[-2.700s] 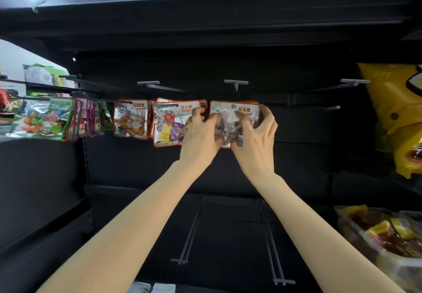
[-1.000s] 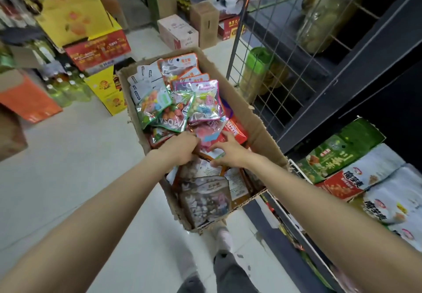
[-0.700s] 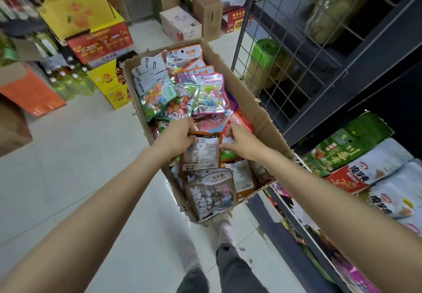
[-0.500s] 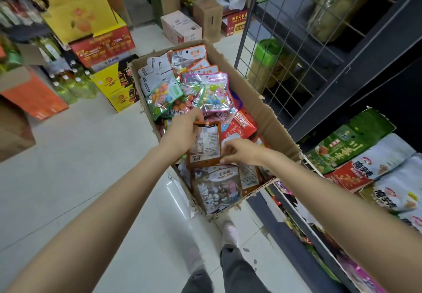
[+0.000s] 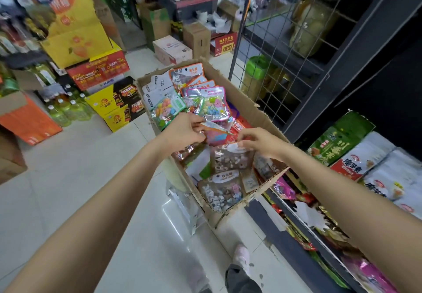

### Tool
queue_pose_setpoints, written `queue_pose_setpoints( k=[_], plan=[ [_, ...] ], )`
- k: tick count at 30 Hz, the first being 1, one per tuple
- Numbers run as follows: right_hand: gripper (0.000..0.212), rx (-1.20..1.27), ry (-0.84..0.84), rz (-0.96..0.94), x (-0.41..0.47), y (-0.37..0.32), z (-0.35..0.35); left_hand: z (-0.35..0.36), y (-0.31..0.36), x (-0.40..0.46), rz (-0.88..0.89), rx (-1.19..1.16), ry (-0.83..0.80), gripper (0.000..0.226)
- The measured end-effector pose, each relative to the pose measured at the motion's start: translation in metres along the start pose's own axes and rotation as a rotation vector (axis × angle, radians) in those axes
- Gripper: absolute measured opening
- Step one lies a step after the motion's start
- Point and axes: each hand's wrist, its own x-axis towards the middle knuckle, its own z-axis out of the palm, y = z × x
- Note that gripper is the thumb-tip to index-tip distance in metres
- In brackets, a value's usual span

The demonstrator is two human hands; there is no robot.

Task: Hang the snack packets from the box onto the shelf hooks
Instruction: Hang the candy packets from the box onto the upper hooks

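While both hands reach into the box [image 5: 253,110], the left hand [image 5: 186,130] pinches a packet [image 5: 217,126] — the right hand [image 5: 259,142] grips another packet's top [image 5: 233,148], just nearer.

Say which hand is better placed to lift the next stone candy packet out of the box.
Right. The right hand already pinches the top edge of a stone candy packet in the cardboard box. The left hand is busy, apparently holding another packet seen edge-on.

A clear packet of pale sweets [image 5: 222,192] at the near end of the cardboard box [image 5: 255,114] reads "STONE CANDY"; other print on packets and cartons is too blurred to read
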Motion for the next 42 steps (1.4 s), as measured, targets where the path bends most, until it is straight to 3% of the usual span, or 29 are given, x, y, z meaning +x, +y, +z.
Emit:
queue_pose_setpoints(
  k=[3, 6, 11, 15, 18, 23, 29, 32, 35, 42],
  plan=[
    [0.015, 0.117, 0.181, -0.032, -0.014, -0.003, -0.018, -0.007, 0.017, 0.006, 0.084, 0.057, 0.12, 0.027],
    [0.02, 0.239, 0.367, -0.066, -0.029, -0.015, -0.034, -0.006, 0.041, 0.014, 0.12, 0.028, 0.202, 0.021],
    [0.021, 0.452, 0.671, -0.076, -0.061, -0.022, -0.072, 0.006, 0.095, 0.014, 0.136, -0.435, 0.209, 0.01],
    [0.021, 0.501, 0.893, -0.164, -0.114, -0.028, -0.11, 0.028, 0.153, 0.009, 0.143, -0.628, 0.142, 0.019],
    [0.018, 0.385, 1.101, -0.233, -0.171, -0.035, -0.14, 0.051, 0.205, -0.001, 0.176, -0.52, 0.089, 0.02],
    [0.02, 0.209, 1.28, -0.218, -0.288, -0.031, -0.188, 0.104, 0.31, -0.037, 0.423, -0.339, -0.211, 0.012],
    [0.011, 0.089, 1.54, -0.129, -0.444, -0.014, -0.22, 0.191, 0.438, -0.105, 0.674, -0.287, -0.245, 0.029],
    [0.01, -0.046, 1.663, -0.075, -0.517, -0.011, -0.225, 0.231, 0.483, -0.143, 0.798, -0.311, -0.158, 0.033],
    [0.012, -0.187, 1.779, -0.094, -0.578, -0.008, -0.228, 0.259, 0.512, -0.179, 0.895, -0.287, 0.064, 0.046],
    [0.014, -0.272, 1.898, -0.012, -0.653, 0.01, -0.26, 0.298, 0.555, -0.219, 1.027, -0.175, 0.483, 0.032]
  ],
)
